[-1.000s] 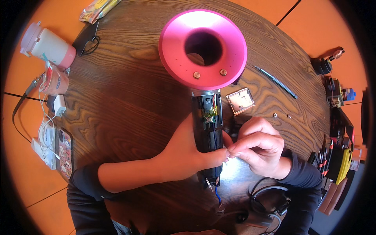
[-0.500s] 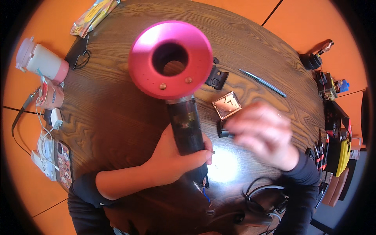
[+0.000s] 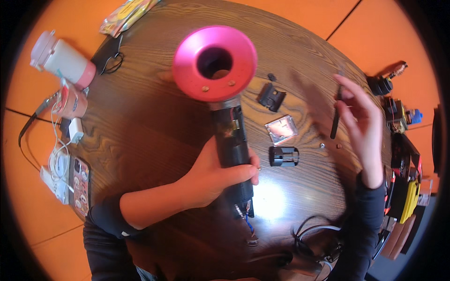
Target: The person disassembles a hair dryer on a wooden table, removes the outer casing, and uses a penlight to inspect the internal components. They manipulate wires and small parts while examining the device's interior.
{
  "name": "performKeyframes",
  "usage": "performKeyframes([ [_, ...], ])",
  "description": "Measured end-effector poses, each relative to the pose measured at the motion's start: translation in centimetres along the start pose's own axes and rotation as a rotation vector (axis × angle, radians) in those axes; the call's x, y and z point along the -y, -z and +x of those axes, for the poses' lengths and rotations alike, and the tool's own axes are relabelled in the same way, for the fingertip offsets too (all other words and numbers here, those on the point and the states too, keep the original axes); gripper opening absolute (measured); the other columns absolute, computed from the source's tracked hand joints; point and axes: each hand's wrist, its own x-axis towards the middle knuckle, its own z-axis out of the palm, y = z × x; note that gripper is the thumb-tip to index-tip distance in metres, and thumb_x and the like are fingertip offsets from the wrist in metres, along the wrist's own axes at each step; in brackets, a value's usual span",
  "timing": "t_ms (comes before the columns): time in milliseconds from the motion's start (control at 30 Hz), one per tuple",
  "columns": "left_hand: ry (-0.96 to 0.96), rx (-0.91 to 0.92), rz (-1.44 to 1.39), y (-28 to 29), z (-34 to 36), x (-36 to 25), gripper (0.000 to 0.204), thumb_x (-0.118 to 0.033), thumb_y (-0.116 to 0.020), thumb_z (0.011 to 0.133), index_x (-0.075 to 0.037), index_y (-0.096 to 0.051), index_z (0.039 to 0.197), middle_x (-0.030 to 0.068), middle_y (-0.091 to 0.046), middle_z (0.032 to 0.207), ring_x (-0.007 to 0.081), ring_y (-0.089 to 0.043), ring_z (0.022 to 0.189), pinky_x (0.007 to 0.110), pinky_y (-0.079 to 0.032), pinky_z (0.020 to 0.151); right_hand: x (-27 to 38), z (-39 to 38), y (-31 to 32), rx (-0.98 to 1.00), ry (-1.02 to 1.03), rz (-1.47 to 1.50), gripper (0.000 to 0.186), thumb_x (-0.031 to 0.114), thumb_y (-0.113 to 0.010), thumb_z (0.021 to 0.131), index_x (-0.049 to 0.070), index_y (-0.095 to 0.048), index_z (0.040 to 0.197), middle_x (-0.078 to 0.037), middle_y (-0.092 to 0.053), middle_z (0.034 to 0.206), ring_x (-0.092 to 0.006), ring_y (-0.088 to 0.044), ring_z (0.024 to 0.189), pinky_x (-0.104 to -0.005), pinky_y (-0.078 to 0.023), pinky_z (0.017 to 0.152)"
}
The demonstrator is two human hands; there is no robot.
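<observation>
My left hand [image 3: 220,173] is wrapped round the black handle [image 3: 227,136] of a hair dryer, whose pink ring-shaped head [image 3: 197,82] points away from me. Wires [image 3: 248,225] dangle from the handle's bottom. My right hand [image 3: 363,112] grips a slim pen-like tool [image 3: 335,124] upright between thumb and fingers, over the table's right side. Between my hands lie a black bracket [image 3: 271,98], a small clear case [image 3: 281,129], a curved black housing piece [image 3: 284,156] and small metal bits [image 3: 322,145].
A cup [image 3: 68,63], snack bag [image 3: 126,16], chargers with cables [image 3: 75,131] and a phone [image 3: 81,182] line the left. Dark tools and parts [image 3: 401,150] crowd the right edge. Grey and black cables [image 3: 318,234] lie on the table [image 3: 140,117] near my right forearm.
My right hand has left the handle, moved up and right, and taken hold of the slim tool that lay there. The dryer has shifted left, still in my left hand.
</observation>
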Motion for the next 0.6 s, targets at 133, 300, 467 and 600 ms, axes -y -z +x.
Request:
performKeyframes([
  [133,-0.013,0.036,-0.061,0.1,0.2,0.0,0.037,0.000,-0.061,0.071,-0.010,-0.035,0.095,0.0087,-0.052,0.077,0.0194,-0.055,0.072,0.036,-0.045,0.068,0.4,-0.2,0.3,-0.008,-0.025,0.853,0.031,0.004,-0.046,0.089,-0.003,-0.050,0.119,-0.009,-0.057,0.093,-0.0129,-0.055,0.083,-0.0201,-0.045,0.070],
  [300,-0.015,0.028,-0.061,-0.1,0.1,-0.1,0.036,-0.001,-0.062,0.071,-0.010,-0.036,0.094,0.0078,-0.052,0.078,0.0187,-0.055,0.072,0.036,-0.045,0.068,0.9,-1.2,-1.8,0.081,-0.014,1.077,0.034,0.006,-0.048,0.088,-0.004,-0.042,0.119,-0.011,-0.057,0.086,-0.0124,-0.053,0.073,-0.0189,-0.040,0.059],
  [467,-0.016,0.035,-0.064,-0.1,0.1,0.0,0.033,-0.003,-0.062,0.072,-0.009,-0.037,0.093,0.0070,-0.052,0.078,0.0179,-0.055,0.073,0.034,-0.045,0.068,3.0,-3.7,-3.7,0.156,-0.053,0.943,0.033,0.022,-0.046,0.092,-0.005,-0.045,0.111,-0.018,-0.061,0.087,-0.0226,-0.063,0.075,-0.0271,-0.051,0.062],
  [600,-0.027,0.043,-0.055,0.0,0.1,0.0,0.032,-0.003,-0.061,0.072,-0.008,-0.037,0.093,0.0067,-0.052,0.078,0.0175,-0.055,0.073,0.034,-0.045,0.068,3.8,-4.5,-3.8,0.296,-0.030,0.960,0.036,0.024,-0.049,0.091,-0.006,-0.045,0.109,-0.020,-0.062,0.085,-0.0269,-0.064,0.080,-0.0317,-0.052,0.067],
])
